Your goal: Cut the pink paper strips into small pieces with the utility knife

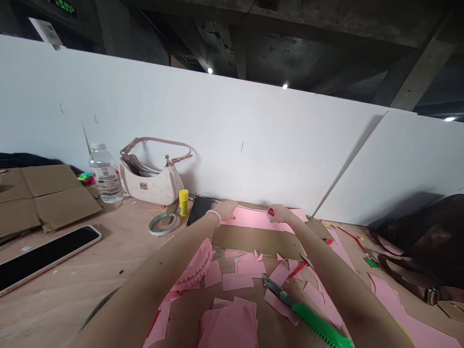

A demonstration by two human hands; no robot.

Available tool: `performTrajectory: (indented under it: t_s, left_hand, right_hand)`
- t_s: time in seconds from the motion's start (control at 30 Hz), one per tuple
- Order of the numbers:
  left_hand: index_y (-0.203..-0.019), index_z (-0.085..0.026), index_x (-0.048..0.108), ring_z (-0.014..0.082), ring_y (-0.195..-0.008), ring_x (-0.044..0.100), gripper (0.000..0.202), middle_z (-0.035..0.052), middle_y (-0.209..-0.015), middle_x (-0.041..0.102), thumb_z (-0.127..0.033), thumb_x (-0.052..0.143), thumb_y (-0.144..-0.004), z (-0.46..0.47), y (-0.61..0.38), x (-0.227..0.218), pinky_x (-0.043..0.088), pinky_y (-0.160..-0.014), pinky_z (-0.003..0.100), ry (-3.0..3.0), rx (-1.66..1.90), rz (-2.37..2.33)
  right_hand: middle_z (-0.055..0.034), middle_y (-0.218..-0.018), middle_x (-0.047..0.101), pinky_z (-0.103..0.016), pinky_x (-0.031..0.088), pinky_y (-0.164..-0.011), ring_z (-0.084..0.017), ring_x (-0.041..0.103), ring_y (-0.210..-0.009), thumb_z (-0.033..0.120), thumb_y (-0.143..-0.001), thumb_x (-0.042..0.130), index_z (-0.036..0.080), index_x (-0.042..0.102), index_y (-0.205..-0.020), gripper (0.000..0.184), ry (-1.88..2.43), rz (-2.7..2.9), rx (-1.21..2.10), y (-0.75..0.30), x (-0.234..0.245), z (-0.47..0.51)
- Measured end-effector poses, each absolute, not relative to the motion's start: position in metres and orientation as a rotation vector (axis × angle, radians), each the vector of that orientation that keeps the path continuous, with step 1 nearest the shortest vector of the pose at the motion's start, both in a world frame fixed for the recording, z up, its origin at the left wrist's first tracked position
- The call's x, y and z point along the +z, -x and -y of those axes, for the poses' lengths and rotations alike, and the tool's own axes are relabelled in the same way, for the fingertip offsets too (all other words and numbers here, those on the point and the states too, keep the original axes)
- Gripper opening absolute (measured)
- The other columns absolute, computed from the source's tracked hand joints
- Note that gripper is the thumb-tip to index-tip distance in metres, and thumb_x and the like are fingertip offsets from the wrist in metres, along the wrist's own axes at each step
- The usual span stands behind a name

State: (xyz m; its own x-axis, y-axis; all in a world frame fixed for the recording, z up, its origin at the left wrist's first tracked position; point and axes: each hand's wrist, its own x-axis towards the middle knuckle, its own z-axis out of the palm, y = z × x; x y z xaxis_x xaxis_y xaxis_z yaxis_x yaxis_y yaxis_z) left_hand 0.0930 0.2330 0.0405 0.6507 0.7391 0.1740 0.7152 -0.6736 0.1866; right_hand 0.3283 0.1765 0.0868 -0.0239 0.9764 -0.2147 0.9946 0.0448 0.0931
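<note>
Both my arms reach forward to a pink paper sheet (253, 218) lying at the foot of the white wall, behind a strip of brown cardboard (253, 239). My left hand (225, 210), with a bead bracelet on the wrist, rests its closed fingers on the sheet's left end. My right hand (278, 212), with a red-painted nail, presses on the sheet's right part. The fingers of both hands are mostly hidden from this angle. A green utility knife (308, 316) lies between my arms among several cut pink paper pieces (232, 324) and a pleated pink fan (197, 263).
A yellow glue stick (183, 203), tape ring (164, 224), black card (198, 210), pale handbag (154, 179) and water bottle (105, 174) stand at the back left. A phone (47, 256) and flattened cardboard (43, 195) lie left. A dark brown bag (424, 246) sits right.
</note>
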Motion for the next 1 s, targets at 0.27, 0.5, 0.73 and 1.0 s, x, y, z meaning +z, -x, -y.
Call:
performTrajectory:
  t_s: [0.27,0.5,0.73,1.0]
  left_hand:
    - [-0.117,-0.017,0.049,0.0244,-0.108,0.047,0.033,0.0096,-0.124,0.045,-0.031,0.049,-0.087,-0.207,-0.100,0.031,0.038,-0.090,0.047,-2.919,0.236,-0.829]
    - [-0.122,-0.016,0.044,0.0283,-0.117,0.038,0.040,0.0112,-0.130,0.039,-0.035,0.048,-0.087,-0.179,-0.099,0.024,0.030,-0.094,0.052,-2.855,0.320,-1.059]
    - [-0.099,-0.020,0.056,0.0223,-0.102,0.050,0.021,0.0068,-0.106,0.058,-0.029,0.050,-0.080,-0.141,-0.053,0.027,0.036,-0.092,0.034,-2.804,0.677,-1.110]
    - [-0.126,-0.010,0.020,0.0320,-0.123,0.027,0.057,0.0215,-0.129,0.030,-0.018,0.048,-0.077,-0.187,0.033,0.049,0.026,-0.097,0.048,-2.134,1.455,-1.810]
  right_hand:
    - [-0.0068,-0.112,0.056,-0.040,0.048,-0.077,-0.019,0.058,-0.092,0.026,-0.088,0.050,0.017,0.053,-0.110,0.024,-1.933,-2.521,0.255,-0.311,0.073,-0.167]
    - [-0.0068,-0.113,0.055,-0.040,0.048,-0.079,-0.019,0.057,-0.094,0.026,-0.088,0.049,0.018,0.054,-0.109,0.023,-2.005,-2.583,0.463,-0.300,0.060,-0.173]
    - [-0.0075,-0.116,0.054,-0.042,0.047,-0.081,-0.021,0.056,-0.097,0.027,-0.088,0.050,0.018,0.052,-0.113,0.027,-2.198,-2.410,0.513,-0.313,0.030,-0.174]
    - [-0.0084,-0.124,0.048,-0.046,0.042,-0.086,-0.024,0.051,-0.105,0.028,-0.087,0.051,0.019,0.048,-0.118,0.032,-2.161,-2.460,0.565,-0.307,0.030,-0.167]
